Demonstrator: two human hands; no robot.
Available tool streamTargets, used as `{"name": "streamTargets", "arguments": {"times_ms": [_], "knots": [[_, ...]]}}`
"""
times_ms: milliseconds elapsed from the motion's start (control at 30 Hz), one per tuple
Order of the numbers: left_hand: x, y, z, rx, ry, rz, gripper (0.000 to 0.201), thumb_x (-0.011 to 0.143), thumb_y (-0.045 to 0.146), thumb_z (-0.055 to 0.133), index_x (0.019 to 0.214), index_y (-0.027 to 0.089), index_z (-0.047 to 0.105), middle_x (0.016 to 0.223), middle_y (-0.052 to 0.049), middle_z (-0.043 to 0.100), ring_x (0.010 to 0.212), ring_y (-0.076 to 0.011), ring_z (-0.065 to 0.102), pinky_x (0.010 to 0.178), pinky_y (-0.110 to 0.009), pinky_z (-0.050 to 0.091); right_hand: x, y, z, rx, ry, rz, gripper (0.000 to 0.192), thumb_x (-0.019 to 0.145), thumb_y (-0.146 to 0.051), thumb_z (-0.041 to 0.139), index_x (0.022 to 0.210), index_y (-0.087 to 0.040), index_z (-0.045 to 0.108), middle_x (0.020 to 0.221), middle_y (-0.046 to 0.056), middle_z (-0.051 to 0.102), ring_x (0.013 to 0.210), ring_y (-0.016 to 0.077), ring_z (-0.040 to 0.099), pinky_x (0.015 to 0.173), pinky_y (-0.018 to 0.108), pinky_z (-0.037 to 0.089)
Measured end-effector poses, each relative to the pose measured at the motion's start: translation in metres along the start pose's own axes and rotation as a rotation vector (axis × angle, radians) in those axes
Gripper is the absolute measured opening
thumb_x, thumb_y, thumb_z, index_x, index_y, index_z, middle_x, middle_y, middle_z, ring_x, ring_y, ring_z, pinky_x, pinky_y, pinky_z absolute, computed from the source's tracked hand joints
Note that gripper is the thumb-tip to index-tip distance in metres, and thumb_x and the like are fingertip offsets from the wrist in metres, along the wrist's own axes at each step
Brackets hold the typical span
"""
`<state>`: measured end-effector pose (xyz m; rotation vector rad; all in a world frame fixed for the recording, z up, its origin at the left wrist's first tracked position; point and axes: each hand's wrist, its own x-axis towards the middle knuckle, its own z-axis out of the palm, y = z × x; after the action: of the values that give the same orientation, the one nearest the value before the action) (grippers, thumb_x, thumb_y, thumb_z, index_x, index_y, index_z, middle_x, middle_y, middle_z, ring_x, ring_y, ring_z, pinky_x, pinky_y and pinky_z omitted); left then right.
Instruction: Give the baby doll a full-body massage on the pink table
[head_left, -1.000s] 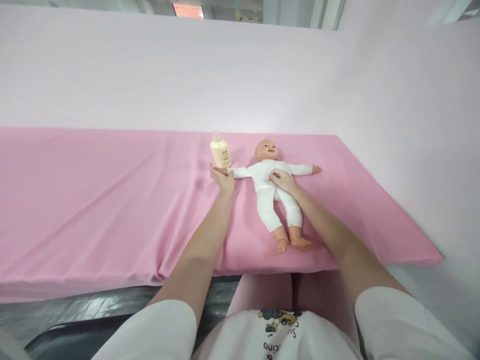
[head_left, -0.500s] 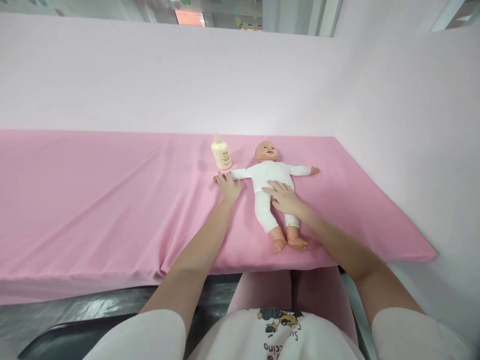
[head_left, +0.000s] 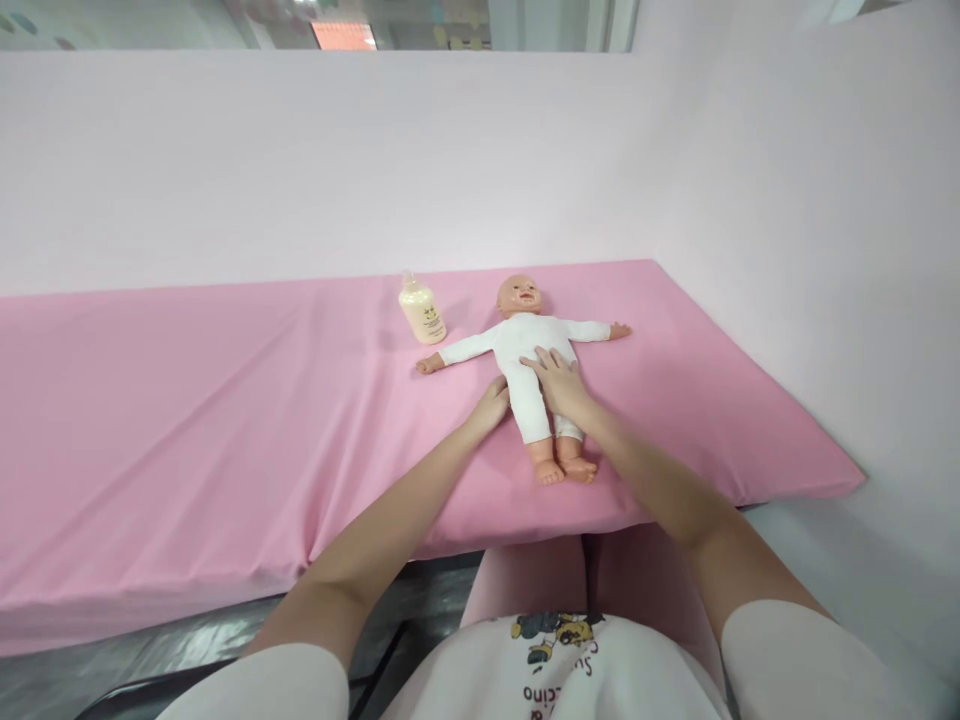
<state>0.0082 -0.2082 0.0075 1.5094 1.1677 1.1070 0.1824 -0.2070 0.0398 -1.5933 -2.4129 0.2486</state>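
A baby doll (head_left: 525, 340) in a white suit lies on its back on the pink-covered table, arms spread and bare feet towards me. My right hand (head_left: 561, 386) rests flat on its lower belly and upper leg, with the fingers stretched out. Against the doll's left-hand hip in the picture is my left hand (head_left: 492, 402); its fingertips go out of sight at the doll's side, so their grip is hidden. A pump bottle (head_left: 424, 312) of pale yellow liquid stands beyond the doll's left-hand arm, touched by neither hand.
The pink cloth (head_left: 187, 420) has folds and hangs over the table's front edge. A white wall (head_left: 315, 160) runs along the back, and another wall (head_left: 847, 260) borders the right end. Part of a black chair (head_left: 157, 690) shows at lower left.
My left hand has moved from the doll's outstretched arm down and right to its hip. My right hand stays on the lower belly. The doll's legs lie closer together, and the view has shifted slightly.
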Motion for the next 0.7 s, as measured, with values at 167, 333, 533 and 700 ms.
{"name": "streamTargets", "arguments": {"times_ms": [167, 333, 533, 700], "knots": [[-0.014, 0.014, -0.013, -0.397, -0.249, -0.318, 0.044, 0.087, 0.043, 0.050, 0.114, 0.015, 0.070, 0.128, -0.015, 0.070, 0.127, -0.0318, 0.062, 0.111, -0.046, 0.046, -0.005, 0.004, -0.003, 0.050, 0.052, -0.046, 0.058, 0.096, -0.022, 0.045, 0.153, -0.028, 0.039, 0.166, 0.009, 0.029, 0.151, 0.0401, 0.029, 0.114, 0.068, 0.031], [-0.027, 0.011, -0.018, -0.541, -0.803, -0.484, 0.075, 0.080, 0.073, 0.057, 0.121, 0.011, 0.065, 0.110, -0.020, 0.075, 0.122, -0.0374, 0.064, 0.102, -0.052, 0.049, -0.008, 0.005, -0.007, 0.107, 0.100, -0.073, 0.052, 0.097, -0.024, 0.046, 0.149, -0.021, 0.046, 0.162, 0.012, 0.038, 0.149, 0.0365, 0.033, 0.118, 0.060, 0.031], [-0.038, 0.005, -0.020, -0.575, -1.024, -0.469, 0.079, 0.060, 0.061, 0.083, 0.121, 0.014, 0.066, 0.114, -0.018, 0.074, 0.111, -0.0394, 0.068, 0.095, -0.054, 0.052, -0.020, -0.001, -0.010, 0.413, 0.205, -0.135, 0.042, 0.098, -0.019, 0.040, 0.136, -0.014, 0.056, 0.146, 0.016, 0.054, 0.140, 0.0238, 0.048, 0.120, 0.042, 0.037], [-0.039, 0.005, -0.027, -0.581, -0.833, -0.443, 0.063, 0.072, 0.074, 0.060, 0.094, 0.016, 0.069, 0.093, -0.015, 0.074, 0.099, -0.0360, 0.071, 0.089, -0.053, 0.055, -0.037, -0.010, -0.019, 0.552, 0.324, -0.469, 0.049, 0.104, -0.043, 0.030, 0.140, -0.018, 0.052, 0.151, 0.014, 0.049, 0.148, 0.0248, 0.039, 0.123, 0.047, 0.033]]}}
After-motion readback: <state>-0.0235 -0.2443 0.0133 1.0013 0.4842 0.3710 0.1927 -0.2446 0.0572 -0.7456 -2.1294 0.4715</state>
